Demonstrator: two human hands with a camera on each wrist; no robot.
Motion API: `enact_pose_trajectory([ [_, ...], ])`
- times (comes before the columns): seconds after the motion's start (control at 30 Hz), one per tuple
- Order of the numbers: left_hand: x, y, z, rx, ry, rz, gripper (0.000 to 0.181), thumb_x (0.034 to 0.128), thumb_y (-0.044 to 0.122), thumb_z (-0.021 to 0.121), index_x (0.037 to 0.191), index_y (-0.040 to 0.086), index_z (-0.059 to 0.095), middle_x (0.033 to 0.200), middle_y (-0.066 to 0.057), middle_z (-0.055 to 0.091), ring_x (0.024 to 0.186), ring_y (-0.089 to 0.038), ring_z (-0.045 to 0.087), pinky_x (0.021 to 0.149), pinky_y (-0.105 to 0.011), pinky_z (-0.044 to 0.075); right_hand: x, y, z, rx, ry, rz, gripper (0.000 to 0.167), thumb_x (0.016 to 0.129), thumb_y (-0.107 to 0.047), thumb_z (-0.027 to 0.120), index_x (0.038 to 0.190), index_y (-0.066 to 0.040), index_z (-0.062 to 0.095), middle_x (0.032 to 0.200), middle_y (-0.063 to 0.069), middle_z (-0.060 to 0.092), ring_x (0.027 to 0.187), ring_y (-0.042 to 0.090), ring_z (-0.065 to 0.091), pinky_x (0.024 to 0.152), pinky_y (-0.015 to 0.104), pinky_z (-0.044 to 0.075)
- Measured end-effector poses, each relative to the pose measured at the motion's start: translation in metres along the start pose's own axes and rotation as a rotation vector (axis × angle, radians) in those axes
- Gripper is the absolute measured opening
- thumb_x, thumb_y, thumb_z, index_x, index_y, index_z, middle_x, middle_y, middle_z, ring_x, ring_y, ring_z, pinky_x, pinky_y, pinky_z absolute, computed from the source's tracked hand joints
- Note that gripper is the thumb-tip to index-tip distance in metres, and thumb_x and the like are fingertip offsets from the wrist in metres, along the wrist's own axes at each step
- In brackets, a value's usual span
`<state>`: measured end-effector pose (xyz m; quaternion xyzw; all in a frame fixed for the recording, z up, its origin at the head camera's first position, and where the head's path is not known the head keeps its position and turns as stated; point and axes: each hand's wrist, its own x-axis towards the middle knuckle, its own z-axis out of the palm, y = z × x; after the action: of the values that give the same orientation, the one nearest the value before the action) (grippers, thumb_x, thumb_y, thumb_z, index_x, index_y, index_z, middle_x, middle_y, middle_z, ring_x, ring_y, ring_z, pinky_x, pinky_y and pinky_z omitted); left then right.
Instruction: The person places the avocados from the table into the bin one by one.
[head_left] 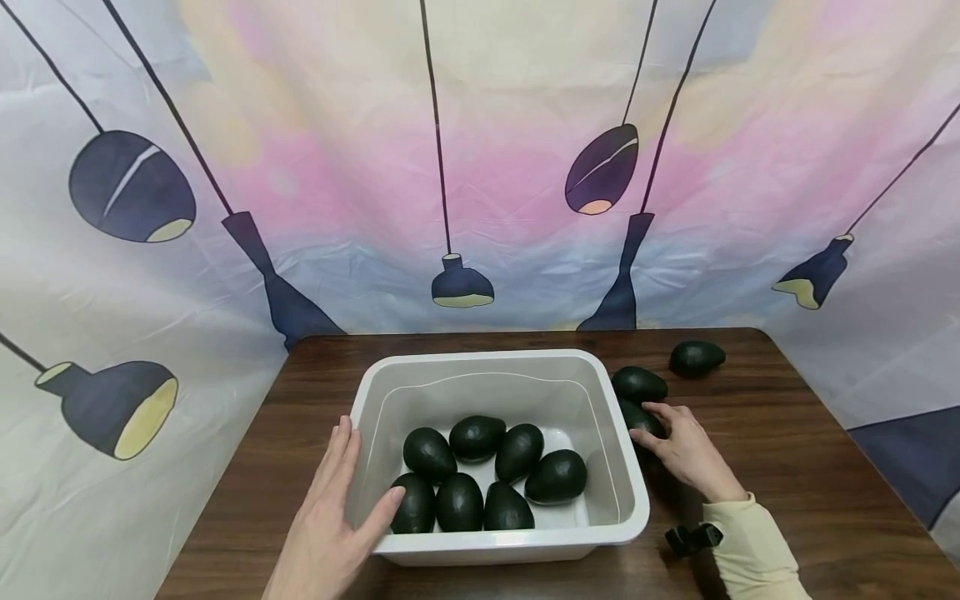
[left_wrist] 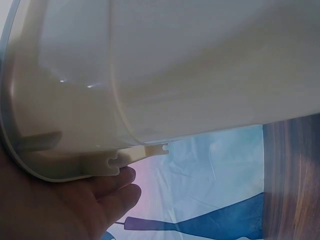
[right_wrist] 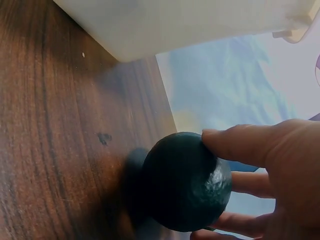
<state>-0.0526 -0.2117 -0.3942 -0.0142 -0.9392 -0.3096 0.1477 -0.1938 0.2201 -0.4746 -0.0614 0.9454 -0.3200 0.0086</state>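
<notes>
A pale grey plastic bin (head_left: pixel 495 542) holds several dark green avocados (head_left: pixel 459 502) on its floor. At its left side my left hand (head_left: pixel 322 525) grips the rim, the thumb over the inside and the fingers outside; fingertips show under the rim (left_wrist: pixel 50 177) in the left wrist view. To the right of the bin, my right hand (head_left: pixel 690 458) holds an avocado (right_wrist: pixel 186 182) between thumb and fingers, low over the table. Just behind that one lies another avocado (head_left: pixel 639 384), close to the bin's right wall.
One more avocado (head_left: pixel 697 357) lies farther back on the right of the brown wooden table (head_left: pixel 787 467). A cloth backdrop (head_left: pixel 510 183) printed with hanging lamps stands behind the table's back edge. A black strap device (head_left: pixel 693 539) sits at the right wrist.
</notes>
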Motion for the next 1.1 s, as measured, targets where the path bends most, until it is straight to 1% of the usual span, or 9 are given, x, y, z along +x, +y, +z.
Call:
enact_pose_trajectory([
  [0.1,0.0,0.0,0.0,0.004,-0.005,-0.005,0.084,0.0891,0.046,0.068,0.153,0.007,0.029,0.161,0.0,0.016,0.147,-0.023,0.017,0.114,-0.032,0.022,0.0,0.001,0.001,-0.007,-0.013,0.002,0.066,0.091,-0.039,0.068,0.137,0.004,0.048,0.128,0.031,0.046,0.109,0.042,0.051,0.088,0.057,0.043],
  [0.27,0.001,0.0,-0.001,0.013,-0.014,-0.013,0.085,0.0893,0.048,0.067,0.153,0.006,0.029,0.161,0.0,0.016,0.147,-0.024,0.017,0.113,-0.041,0.025,0.0,0.002,0.004,-0.021,-0.023,0.003,0.067,0.088,-0.03,0.073,0.139,0.004,0.045,0.127,0.034,0.046,0.113,0.047,0.051,0.089,0.059,0.043],
  [0.33,0.001,0.0,-0.001,0.015,-0.017,-0.014,0.085,0.0893,0.049,0.067,0.152,0.006,0.03,0.161,0.0,0.015,0.147,-0.024,0.017,0.112,-0.043,0.026,0.0,0.002,0.004,-0.021,-0.023,0.006,0.067,0.087,-0.027,0.074,0.139,0.003,0.045,0.128,0.034,0.046,0.113,0.048,0.051,0.089,0.059,0.043],
  [0.4,0.001,0.0,-0.001,0.015,-0.018,-0.014,0.085,0.0894,0.049,0.067,0.152,0.005,0.03,0.161,0.0,0.015,0.147,-0.025,0.017,0.113,-0.042,0.026,-0.002,0.002,0.004,-0.015,-0.024,0.012,0.067,0.087,-0.028,0.074,0.139,0.003,0.045,0.129,0.034,0.046,0.113,0.048,0.05,0.089,0.06,0.043],
  [0.53,0.001,0.001,-0.001,0.011,-0.019,-0.012,0.084,0.0894,0.048,0.067,0.152,0.005,0.03,0.161,0.0,0.015,0.147,-0.025,0.018,0.113,-0.04,0.025,-0.005,0.002,0.001,0.008,-0.015,0.024,0.07,0.088,-0.036,0.072,0.14,0.001,0.044,0.132,0.031,0.046,0.115,0.048,0.049,0.089,0.06,0.043],
  [0.67,0.001,0.0,-0.001,0.01,-0.021,-0.015,0.085,0.0895,0.048,0.067,0.153,0.006,0.029,0.161,0.0,0.015,0.147,-0.024,0.017,0.112,-0.044,0.026,-0.007,0.0,-0.005,0.031,0.009,0.035,0.075,0.088,-0.044,0.07,0.141,0.0,0.042,0.135,0.03,0.044,0.115,0.047,0.05,0.087,0.059,0.044],
  [0.9,0.002,0.0,-0.002,0.003,-0.031,-0.027,0.085,0.0895,0.049,0.066,0.153,0.006,0.029,0.161,0.0,0.014,0.147,-0.024,0.016,0.109,-0.053,0.028,-0.012,-0.009,-0.019,0.07,0.078,0.045,0.081,0.087,-0.051,0.068,0.143,-0.001,0.04,0.134,0.029,0.045,0.108,0.045,0.055,0.079,0.053,0.05],
  [1.03,0.002,0.0,-0.002,-0.001,-0.031,-0.028,0.085,0.0895,0.049,0.066,0.153,0.007,0.029,0.161,0.001,0.014,0.147,-0.024,0.016,0.108,-0.054,0.029,-0.016,-0.015,-0.028,0.11,0.13,0.045,0.082,0.088,-0.051,0.067,0.145,-0.001,0.039,0.133,0.03,0.046,0.107,0.045,0.055,0.08,0.054,0.049],
  [1.1,0.002,0.0,-0.002,-0.001,-0.029,-0.027,0.085,0.0895,0.049,0.066,0.153,0.007,0.029,0.161,0.001,0.015,0.147,-0.024,0.016,0.108,-0.053,0.029,-0.018,-0.018,-0.032,0.136,0.154,0.05,0.082,0.088,-0.051,0.066,0.146,-0.001,0.037,0.134,0.03,0.045,0.111,0.045,0.053,0.083,0.056,0.048],
])
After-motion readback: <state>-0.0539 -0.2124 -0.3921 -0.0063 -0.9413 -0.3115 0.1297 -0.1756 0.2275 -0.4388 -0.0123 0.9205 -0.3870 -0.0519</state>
